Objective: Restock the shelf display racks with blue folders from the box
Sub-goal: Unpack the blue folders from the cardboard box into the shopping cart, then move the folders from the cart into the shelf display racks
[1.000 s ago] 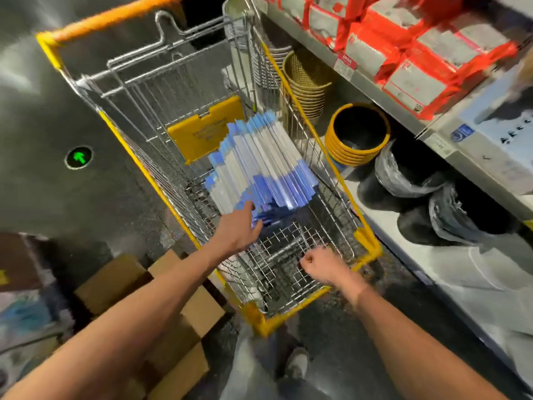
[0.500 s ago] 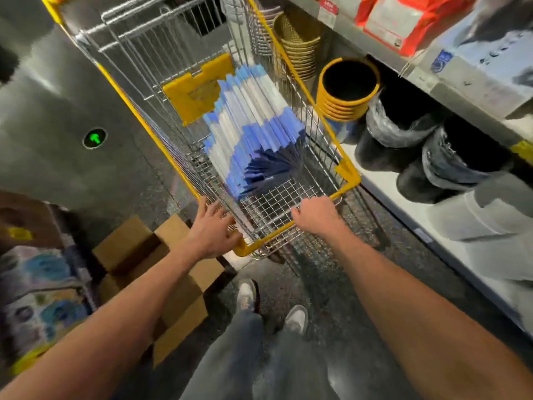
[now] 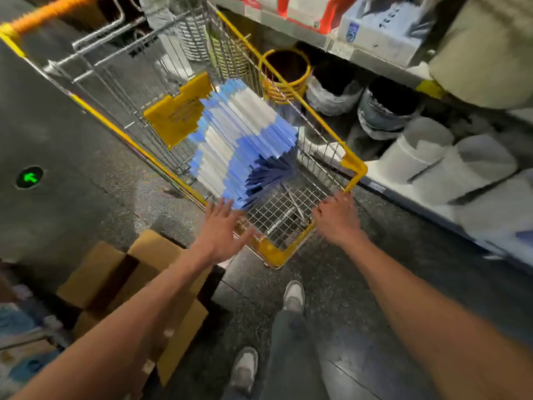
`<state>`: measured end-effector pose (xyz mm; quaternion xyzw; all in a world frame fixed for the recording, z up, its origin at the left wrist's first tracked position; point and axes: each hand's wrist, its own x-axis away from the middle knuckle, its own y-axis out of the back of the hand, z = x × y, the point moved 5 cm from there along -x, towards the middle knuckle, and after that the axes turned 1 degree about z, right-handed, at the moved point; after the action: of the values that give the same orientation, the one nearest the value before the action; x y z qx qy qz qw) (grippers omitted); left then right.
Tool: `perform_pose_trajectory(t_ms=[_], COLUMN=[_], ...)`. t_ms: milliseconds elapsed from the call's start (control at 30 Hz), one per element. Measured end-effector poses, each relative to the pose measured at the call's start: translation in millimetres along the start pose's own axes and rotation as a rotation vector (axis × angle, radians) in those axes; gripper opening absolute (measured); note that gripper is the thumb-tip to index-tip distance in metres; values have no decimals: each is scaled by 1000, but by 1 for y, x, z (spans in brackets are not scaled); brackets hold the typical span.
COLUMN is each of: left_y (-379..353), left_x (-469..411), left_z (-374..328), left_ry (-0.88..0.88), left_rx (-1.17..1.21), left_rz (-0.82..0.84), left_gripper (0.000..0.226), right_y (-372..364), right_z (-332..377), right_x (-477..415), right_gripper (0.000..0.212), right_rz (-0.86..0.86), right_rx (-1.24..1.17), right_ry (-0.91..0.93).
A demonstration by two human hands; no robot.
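A fanned stack of blue and white folders (image 3: 245, 145) leans inside a wire shopping cart with a yellow rim (image 3: 354, 166). My left hand (image 3: 222, 230) hovers over the cart's near left corner with fingers spread, just below the bottom edge of the folders and holding nothing. My right hand (image 3: 334, 217) grips the cart's near rim, fingers curled over the wire edge by the right corner. An open cardboard box (image 3: 115, 272) sits on the floor at my left, under my left forearm.
Store shelving (image 3: 375, 53) runs along the right, with a yellow bucket (image 3: 285, 70), plastic-wrapped dark bins (image 3: 383, 108) and white bins (image 3: 418, 157) on the bottom shelf. A green arrow light (image 3: 28, 177) glows in the dark floor at left. My shoes (image 3: 294, 295) stand behind the cart.
My left hand has let go of the cart rim and lifted with spread fingers toward the folders. My right hand stays on the rim; the cart has shifted slightly.
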<state>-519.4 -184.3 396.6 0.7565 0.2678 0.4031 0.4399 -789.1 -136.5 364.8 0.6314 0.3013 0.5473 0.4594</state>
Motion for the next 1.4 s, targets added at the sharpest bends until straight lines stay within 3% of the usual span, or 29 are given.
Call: perform_pose_trajectory(t_ms=[67,167,367,500,567,667,833,933,1067,1133,1233,1300,1400], left_y=[4,-1,-35,-58,-74,-102,-139,-164,-193,-208,-225,-229,-227], left_x=[1,16,68,95,111,140,191,222,270,294,327,344,353], left_z=[14,19,-18,-42,-59,-89,-138,-164,-203,-219,-243,-250,-253], left_ry=[25,-24,-223,-309,-356,-401,-468,-500,-518,-576,-729,-824,-843], left_rx=[-117,-268,-335,-349,-342,-306,-277,-265,-360,-381,-334,-333,-448], left_rz=[-31,33,133,196,194,179,196,204,260,303,376,412,331], left_gripper=[83,62,72,57,71,110,130,121,61,67,105,102,100], right_y=[-10,-39,-83,-97,-108,-129,-161,-181,-212,-231,-257,-270,-288], right_z=[19,69,68,52,40,22,-5,-18,-34,-42,-56,-62,-67], right_x=[39,117,216,265,293,335,406,453,518,552,610,646,692], right_gripper=[57,58,79,94,87,87,80,76,72,73,74,72,68], right_rz=[-33,102,142,165,140,133,122,107,91,96,93,97,103], right_rx=[-57,-270,-294,-277,-316,-337,-363,-400,-448,-450,-488,-509,-548], right_ry=[-37,17,-126,-199,-248,-294,-351,-402,-453,-481,-535,-560,-599])
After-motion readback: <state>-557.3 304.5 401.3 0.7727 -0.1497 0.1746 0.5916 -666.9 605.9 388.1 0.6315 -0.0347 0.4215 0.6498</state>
